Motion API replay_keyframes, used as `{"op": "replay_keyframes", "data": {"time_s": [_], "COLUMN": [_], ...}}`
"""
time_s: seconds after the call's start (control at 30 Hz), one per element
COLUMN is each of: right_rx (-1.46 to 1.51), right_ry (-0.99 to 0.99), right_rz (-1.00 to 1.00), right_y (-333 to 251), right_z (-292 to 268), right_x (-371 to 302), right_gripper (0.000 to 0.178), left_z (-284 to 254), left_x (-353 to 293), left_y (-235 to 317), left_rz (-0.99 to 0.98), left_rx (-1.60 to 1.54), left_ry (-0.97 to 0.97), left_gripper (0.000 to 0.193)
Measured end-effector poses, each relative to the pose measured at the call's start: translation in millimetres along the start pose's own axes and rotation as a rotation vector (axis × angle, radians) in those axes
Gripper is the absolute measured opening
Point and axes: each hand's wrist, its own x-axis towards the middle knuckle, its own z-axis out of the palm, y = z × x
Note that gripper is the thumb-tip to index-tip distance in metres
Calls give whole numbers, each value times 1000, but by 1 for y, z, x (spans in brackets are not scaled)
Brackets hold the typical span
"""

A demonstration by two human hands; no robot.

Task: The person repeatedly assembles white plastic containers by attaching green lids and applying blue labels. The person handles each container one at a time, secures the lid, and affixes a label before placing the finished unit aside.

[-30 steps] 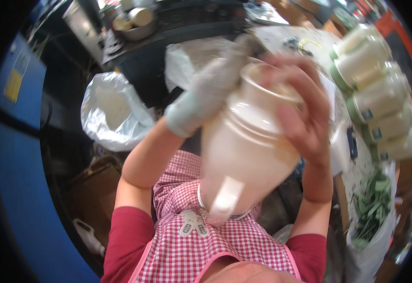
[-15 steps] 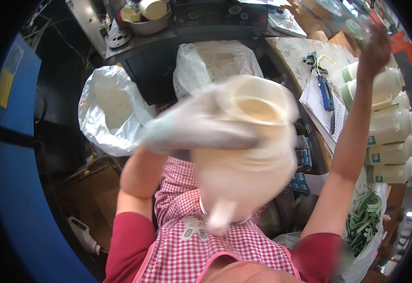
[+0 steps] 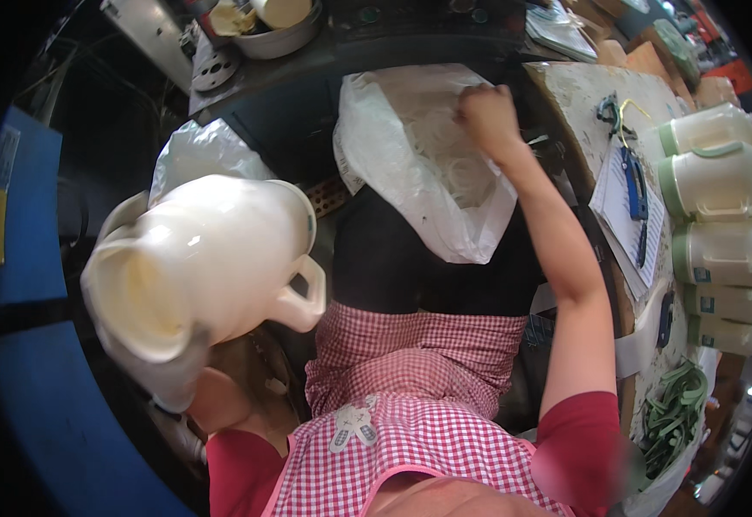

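A cream plastic jug point(image 3: 238, 246), with a loop handle and a wide round mouth, is tilted on its side at the left. My gloved left hand point(image 3: 169, 375) is closed round it near the mouth end, and the jug hides most of the fingers. A white plastic bag point(image 3: 374, 129) lies open at the middle, holding many translucent rings point(image 3: 436, 142). Over the bag's right side, my bare right hand point(image 3: 486, 121) dips in among the rings with its fingers curled. Whatever those fingers hold is hidden.
Several cream jugs with green bases point(image 3: 725, 181) line the workbench point(image 3: 561, 95) at right. Near them lie paper sheets point(image 3: 610, 220), a blue cutter point(image 3: 634, 185) and a bag of green strips point(image 3: 673, 409). A silvery bag point(image 3: 208, 155) stands behind the held jug; blue panels point(image 3: 31, 224) border the left.
The jug has swung from in front of my chest to the left, its mouth now toward the lower left. My right hand has come from the far right down into the bag of rings.
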Motion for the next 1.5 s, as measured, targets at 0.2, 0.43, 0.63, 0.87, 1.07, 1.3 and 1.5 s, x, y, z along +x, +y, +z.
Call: {"op": "replay_keyframes", "data": {"time_s": [0.2, 0.43, 0.63, 0.87, 1.07, 1.3, 1.5], "right_rx": [1449, 1305, 1235, 1224, 1579, 1326, 970], "right_ry": [213, 201, -75, 29, 108, 242, 110], "right_rz": [-113, 81, 521, 387, 248, -109, -239], "right_y": [-50, -66, 1, -8, -56, -107, -133], "right_z": [-163, -187, -51, -33, -122, -230, -241], "right_x": [-96, -135, -88, -89, -111, -190, -194], "right_gripper": [17, 21, 45, 58, 52, 40, 37], "left_z": [64, 99, 126, 111, 114, 108, 109], "left_x": [-15, -12, -8, -20, -18, -32, -43], "left_y": [12, 49, 49, 43, 42, 52, 55], "left_rz": [122, 337, 320, 193, 306, 369, 356], "left_rx": [-17, 117, 183, 110, 164, 214, 181], "left_ry": [-191, -255, -288, -286, -244, -309, -337], "left_gripper": [91, 74, 72, 72, 71, 80, 87]}}
